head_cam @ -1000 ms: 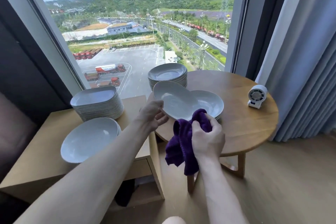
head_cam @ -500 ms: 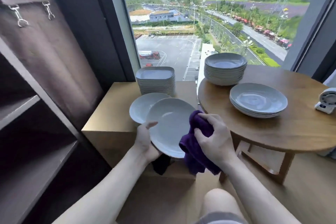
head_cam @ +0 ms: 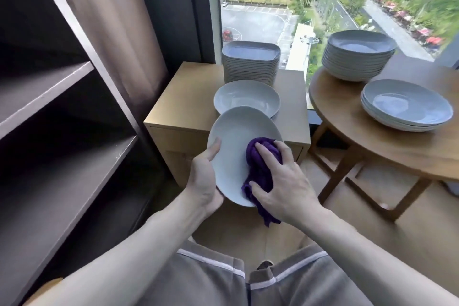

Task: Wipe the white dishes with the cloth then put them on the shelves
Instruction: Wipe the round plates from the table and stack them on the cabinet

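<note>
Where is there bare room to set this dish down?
The shelves show bare boards. The cabinet top is bare left of the rectangular stack and the bowls; its right side is crowded. The round table has bare wood before the flat stack.

Left grip (head_cam: 203,181) clasps the dish (head_cam: 236,131) rim; right grip (head_cam: 283,181) clutches the bunched cloth (head_cam: 258,174).

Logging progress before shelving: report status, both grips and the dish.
Left grip holds white dish by its rim, tilted. Right grip presses purple cloth on its face. Shelves at left, nothing seen in between.
</note>
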The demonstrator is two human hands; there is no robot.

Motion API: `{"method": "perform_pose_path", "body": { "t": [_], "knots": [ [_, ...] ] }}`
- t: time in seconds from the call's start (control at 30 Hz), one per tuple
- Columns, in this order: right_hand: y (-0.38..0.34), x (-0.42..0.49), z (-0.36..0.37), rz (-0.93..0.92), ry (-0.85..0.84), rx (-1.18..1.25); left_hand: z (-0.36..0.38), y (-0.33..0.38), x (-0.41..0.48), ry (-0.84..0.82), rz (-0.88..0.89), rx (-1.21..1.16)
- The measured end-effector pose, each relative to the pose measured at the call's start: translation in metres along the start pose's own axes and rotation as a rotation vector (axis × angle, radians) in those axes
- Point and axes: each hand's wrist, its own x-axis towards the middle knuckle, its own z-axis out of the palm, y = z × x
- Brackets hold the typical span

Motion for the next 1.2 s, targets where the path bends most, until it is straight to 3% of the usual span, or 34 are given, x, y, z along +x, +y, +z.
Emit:
{"method": "perform_pose_path", "body": {
  "t": [0.27, 0.47, 0.6, 0.83, 1.03, 1.2],
  "knots": [
    [0.006, 0.003, -0.009, -0.090, 0.045, -0.276, -0.011, 0.001, 0.000, -0.048, -0.023, 0.033],
    [0.008, 0.008, -0.016, -0.165, -0.023, -0.400, -0.012, 0.008, 0.005, -0.043, 0.014, 0.039],
    [0.003, 0.003, -0.014, -0.157, -0.132, -0.365, -0.010, 0.011, 0.011, -0.044, 0.060, 0.064],
    [-0.020, -0.012, -0.011, -0.375, -0.236, -0.250, -0.012, 0.010, 0.018, 0.013, 0.067, 0.092],
    [-0.031, -0.009, -0.016, -0.531, -0.070, -0.155, -0.001, -0.009, 0.010, -0.008, -0.169, 0.060],
    [-0.022, -0.002, -0.021, -0.535, 0.080, -0.175, 0.004, -0.017, 0.010, -0.044, -0.157, 0.164]
  ]
}}
